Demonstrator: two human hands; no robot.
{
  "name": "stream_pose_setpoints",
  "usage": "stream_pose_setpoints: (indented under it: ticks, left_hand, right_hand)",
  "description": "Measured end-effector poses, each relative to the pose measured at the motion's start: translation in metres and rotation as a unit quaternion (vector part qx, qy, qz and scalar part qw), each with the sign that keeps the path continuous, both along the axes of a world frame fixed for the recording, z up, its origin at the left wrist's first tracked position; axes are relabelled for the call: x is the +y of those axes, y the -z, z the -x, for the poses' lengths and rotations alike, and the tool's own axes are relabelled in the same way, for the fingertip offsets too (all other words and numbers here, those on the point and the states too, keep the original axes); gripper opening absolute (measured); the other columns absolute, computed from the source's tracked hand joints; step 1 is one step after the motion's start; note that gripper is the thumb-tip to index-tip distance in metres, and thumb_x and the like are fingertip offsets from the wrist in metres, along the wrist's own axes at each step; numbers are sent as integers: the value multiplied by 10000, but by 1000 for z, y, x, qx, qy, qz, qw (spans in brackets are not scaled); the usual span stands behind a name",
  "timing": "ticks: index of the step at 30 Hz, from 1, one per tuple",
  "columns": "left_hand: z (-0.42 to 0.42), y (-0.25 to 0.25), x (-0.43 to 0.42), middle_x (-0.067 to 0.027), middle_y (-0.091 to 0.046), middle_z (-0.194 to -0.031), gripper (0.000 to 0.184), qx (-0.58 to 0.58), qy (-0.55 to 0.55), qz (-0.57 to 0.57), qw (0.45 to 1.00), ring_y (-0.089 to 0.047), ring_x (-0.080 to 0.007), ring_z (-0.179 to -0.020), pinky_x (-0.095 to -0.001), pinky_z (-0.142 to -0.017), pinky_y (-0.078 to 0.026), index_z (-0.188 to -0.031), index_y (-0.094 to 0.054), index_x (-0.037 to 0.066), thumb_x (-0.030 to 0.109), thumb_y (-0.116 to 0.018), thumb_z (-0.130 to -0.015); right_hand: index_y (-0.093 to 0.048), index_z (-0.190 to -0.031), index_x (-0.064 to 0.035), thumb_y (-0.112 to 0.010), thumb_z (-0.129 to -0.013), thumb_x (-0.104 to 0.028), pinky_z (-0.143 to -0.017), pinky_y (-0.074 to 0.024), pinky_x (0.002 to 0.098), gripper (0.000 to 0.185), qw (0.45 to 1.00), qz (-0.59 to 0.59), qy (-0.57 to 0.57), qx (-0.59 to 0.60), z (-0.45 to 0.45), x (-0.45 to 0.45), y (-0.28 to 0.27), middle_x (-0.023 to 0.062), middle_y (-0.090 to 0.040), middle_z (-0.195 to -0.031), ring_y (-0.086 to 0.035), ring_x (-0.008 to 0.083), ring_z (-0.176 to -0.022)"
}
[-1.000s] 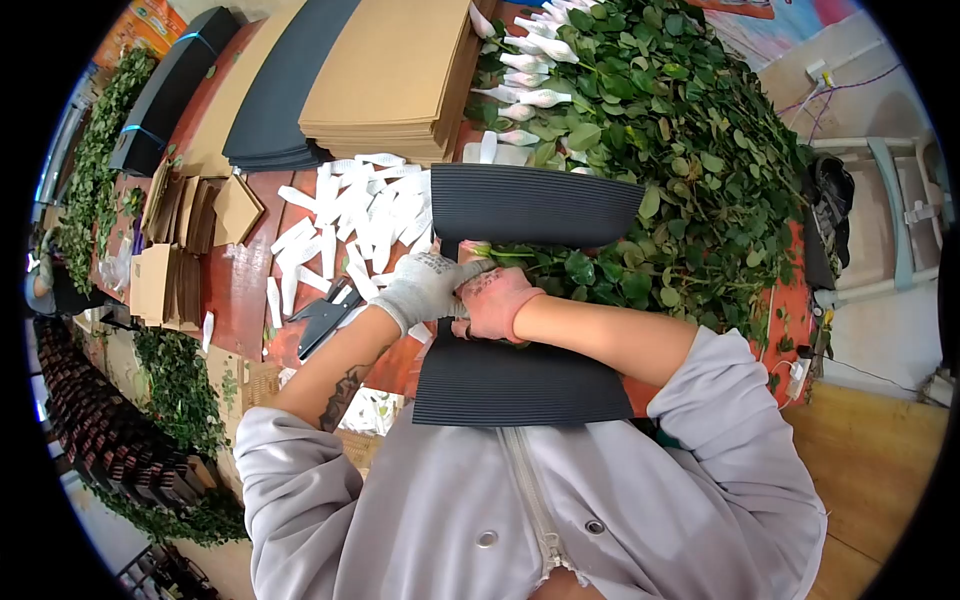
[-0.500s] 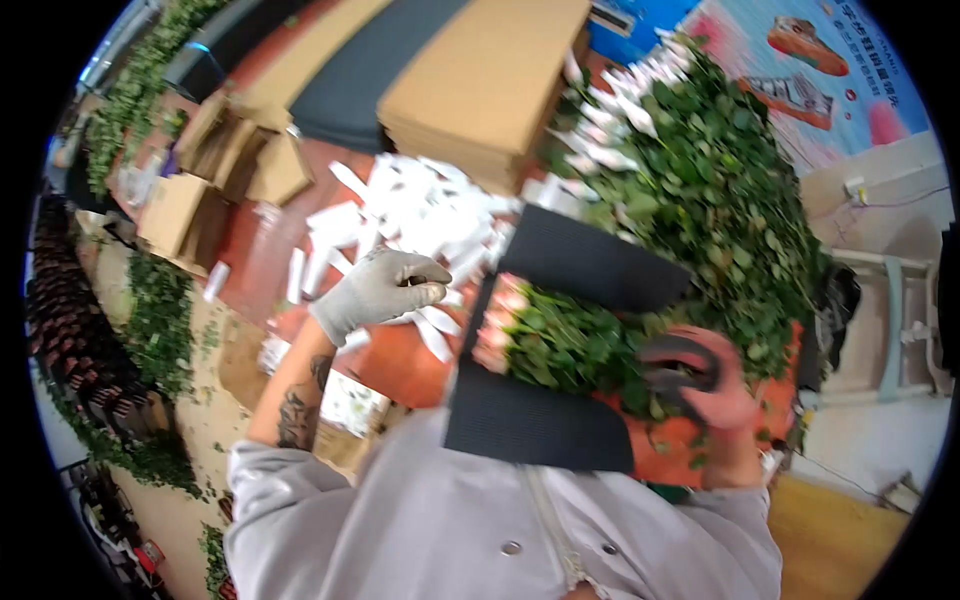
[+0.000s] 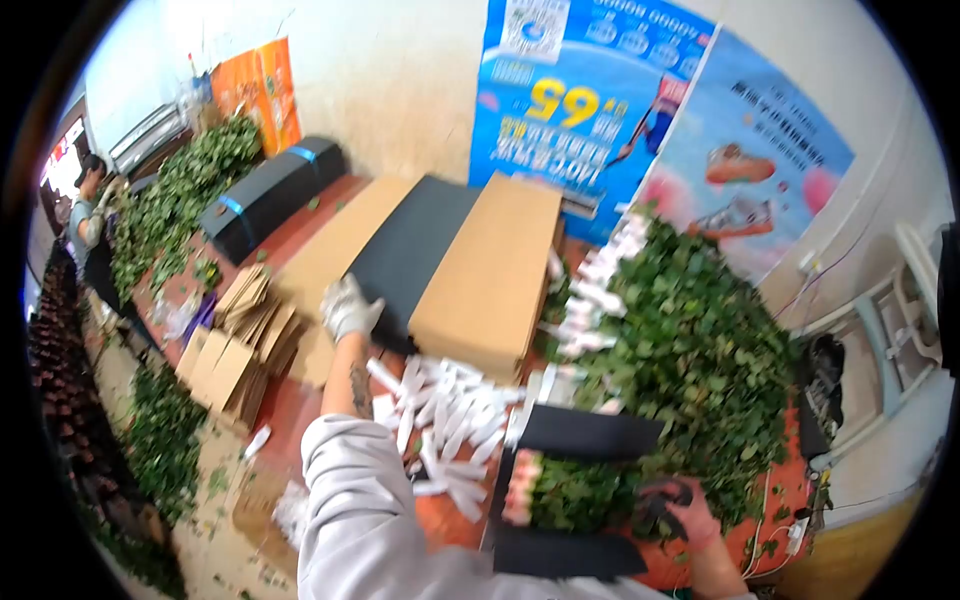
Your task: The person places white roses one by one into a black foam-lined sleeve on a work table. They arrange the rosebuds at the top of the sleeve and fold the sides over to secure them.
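My left hand (image 3: 350, 308), in a pale glove, reaches to the near edge of the black sheet stack (image 3: 415, 240), fingers apart. My right hand (image 3: 682, 508), in a pink and dark glove, is at the stem end of a bunch of pink roses (image 3: 522, 487) with green leaves. Its fingers are curved and blurred among the leaves; whether they grip stems is unclear. The roses lie on a black corrugated sheet (image 3: 565, 553) whose two sides flank them. White sleeves (image 3: 440, 405) lie scattered between my hands.
Brown cardboard stacks (image 3: 490, 270) lie beside the black sheets. Leafy stems with white-wrapped heads (image 3: 690, 360) are heaped at right. A strapped black bundle (image 3: 272, 198) and folded cardboard pieces (image 3: 235, 350) are at left. Another person (image 3: 95, 230) stands far left.
The view has tilted up toward the wall. My left hand has left the roses and moved forward to the black stack. My right hand has shifted right to the stem end.
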State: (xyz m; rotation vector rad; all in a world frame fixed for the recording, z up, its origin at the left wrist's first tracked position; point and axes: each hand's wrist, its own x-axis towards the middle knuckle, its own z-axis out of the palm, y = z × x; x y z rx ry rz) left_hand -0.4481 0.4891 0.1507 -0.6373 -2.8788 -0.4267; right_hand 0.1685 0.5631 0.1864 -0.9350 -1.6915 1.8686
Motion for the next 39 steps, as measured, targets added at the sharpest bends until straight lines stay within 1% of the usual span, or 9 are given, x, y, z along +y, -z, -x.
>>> stream_pose_setpoints:
  ticks: [4,7,13,23,29,32,35,37,39]
  left_hand:
    - [20,5,-3,-116,-494,-1247,904,-89,-64,37,993,-480,-248,-1163,-380,-930,-419,-1301,-399,74,484,-768,-585]
    - [30,-26,-9,-91,-598,-1126,641,-78,-71,99,989,-584,-244,-1035,-369,-871,-467,-1183,-521,101,412,-735,-665]
    - [54,-37,-2,-104,-625,-1081,261,19,-11,72,997,-598,-278,-1019,-364,-834,-495,-1004,-650,119,158,-575,-758]
    - [28,-75,-9,-146,-609,-1119,350,-73,1,34,997,-587,-279,-1043,-382,-852,-487,-1086,-628,104,144,-541,-749]
    - [18,-87,-9,-192,-637,-1002,343,-201,70,-144,966,-618,-329,-937,-398,-819,-493,-1082,-616,85,222,-548,-775]
    - [16,-79,-19,-216,-642,-912,313,83,90,-154,980,-619,-373,-849,-423,-785,-490,-1096,-604,92,225,-524,-824]
    - [-9,-98,-58,-189,-623,-1010,280,229,213,-400,862,-633,-286,-821,-390,-693,-505,-1099,-576,11,161,-519,-870]
    - [-108,-120,-76,-101,-595,-929,341,-169,186,-630,735,-567,-145,-753,-265,-615,-491,-1179,-498,-26,194,-495,-919]
    - [-164,-90,-83,-76,-590,-937,346,-157,223,-554,787,-543,-114,-736,-241,-609,-475,-1184,-490,-33,176,-501,-910]
  right_hand:
    - [-489,-1162,75,-637,-804,-83,-762,-502,338,418,990,126,8,-62,-1,-7,-25,168,-630,-995,-628,241,-871]
    - [-600,-1037,78,-674,-815,-193,-573,-535,375,358,990,120,68,-39,7,-17,-26,172,-653,-833,-644,254,-707]
    - [-584,-1056,81,-668,-816,-188,-557,-539,376,370,990,116,78,-13,18,-7,-22,188,-648,-859,-645,267,-702]
    - [-582,-1018,93,-634,-819,-112,-650,-533,339,290,993,99,37,-44,41,2,-40,167,-645,-846,-645,239,-722]
    - [-543,-1071,94,-626,-828,-123,-691,-542,362,336,993,113,-27,-23,31,14,-34,184,-632,-948,-648,263,-776]
    - [-600,-1000,61,-677,-784,-150,-630,-540,337,312,996,93,-10,0,46,6,-50,127,-641,-814,-643,217,-721]
    - [-580,-1052,62,-714,-745,-336,-682,-509,341,521,993,39,-103,44,54,14,-59,125,-640,-857,-627,214,-755]
    - [-494,-1183,49,-704,-738,-424,-793,-464,347,683,990,6,-129,64,78,9,-76,127,-601,-1014,-586,210,-895]
    - [-290,-1359,26,-694,-735,-467,-913,-419,365,892,983,-6,-137,125,102,2,-83,150,-462,-1292,-508,221,-1110]
